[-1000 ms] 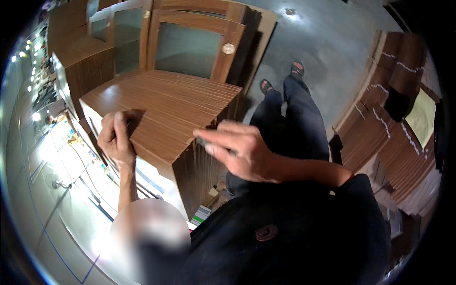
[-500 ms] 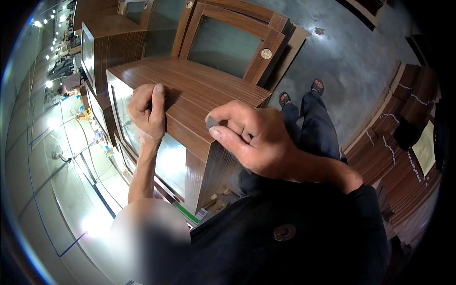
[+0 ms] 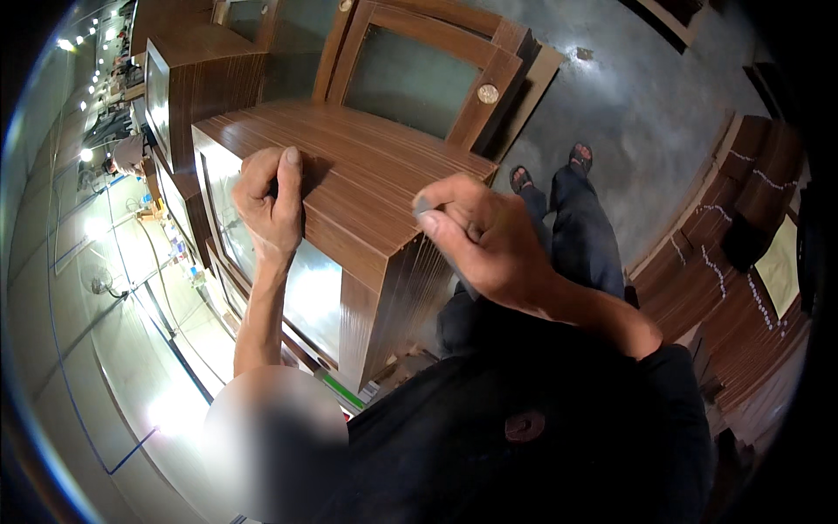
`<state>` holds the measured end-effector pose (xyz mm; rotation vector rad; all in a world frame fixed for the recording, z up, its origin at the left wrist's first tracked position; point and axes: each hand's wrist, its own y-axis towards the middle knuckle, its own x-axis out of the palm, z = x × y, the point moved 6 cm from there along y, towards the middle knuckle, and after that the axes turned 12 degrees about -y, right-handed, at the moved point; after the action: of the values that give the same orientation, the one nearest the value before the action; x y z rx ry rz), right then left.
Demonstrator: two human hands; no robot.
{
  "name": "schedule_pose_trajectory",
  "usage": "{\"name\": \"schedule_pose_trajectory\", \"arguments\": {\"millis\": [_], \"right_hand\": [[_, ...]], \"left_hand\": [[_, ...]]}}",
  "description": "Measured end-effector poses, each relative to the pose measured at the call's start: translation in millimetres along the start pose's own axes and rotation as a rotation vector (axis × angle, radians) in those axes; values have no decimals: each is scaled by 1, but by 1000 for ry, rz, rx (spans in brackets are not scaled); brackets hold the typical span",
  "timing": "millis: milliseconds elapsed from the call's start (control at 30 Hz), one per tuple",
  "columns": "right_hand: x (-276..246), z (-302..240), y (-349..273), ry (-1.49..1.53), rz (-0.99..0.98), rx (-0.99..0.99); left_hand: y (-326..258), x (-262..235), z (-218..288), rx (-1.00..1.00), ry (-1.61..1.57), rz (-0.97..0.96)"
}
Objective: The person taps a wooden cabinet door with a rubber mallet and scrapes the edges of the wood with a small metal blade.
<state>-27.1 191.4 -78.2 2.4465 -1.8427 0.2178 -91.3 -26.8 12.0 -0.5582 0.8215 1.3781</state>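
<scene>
A brown wood-grain cabinet with pale glass panes in its front lies before me. At its front edge, my left hand is closed in a fist with the thumb on top; whatever is inside the fingers is hidden. Near the cabinet's right corner, my right hand pinches a small dark grey piece between thumb and forefinger. Only the tip of that piece shows, too little to name its kind. Whether the right hand touches the cabinet I cannot tell.
A framed glass door with a round fitting stands behind the cabinet. Another brown cabinet is at the far left. Brown panels with white beads or dots lie at the right, beside a pale sheet. Grey floor shows around my feet.
My right hand has moved to the right, away from the cabinet's front edge, still pinching the grey piece. The left hand has stayed nearly in place.
</scene>
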Motion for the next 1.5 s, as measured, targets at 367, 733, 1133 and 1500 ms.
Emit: {"name": "schedule_pose_trajectory", "arguments": {"millis": [367, 733, 1133, 1500], "right_hand": [[-7, 53, -3, -336, -22, 21], [13, -12, 2, -24, -126, -59], [8, -24, -2, 45, 55, -284], [0, 47, -3, -169, 129, -196]], "left_hand": [[0, 0, 5, 31, 29, -16], [-4, -1, 2, -21, 16, 4], [-5, -1, -4, -52, -17, 29], [-4, -2, -3, -30, -15, 11]]}}
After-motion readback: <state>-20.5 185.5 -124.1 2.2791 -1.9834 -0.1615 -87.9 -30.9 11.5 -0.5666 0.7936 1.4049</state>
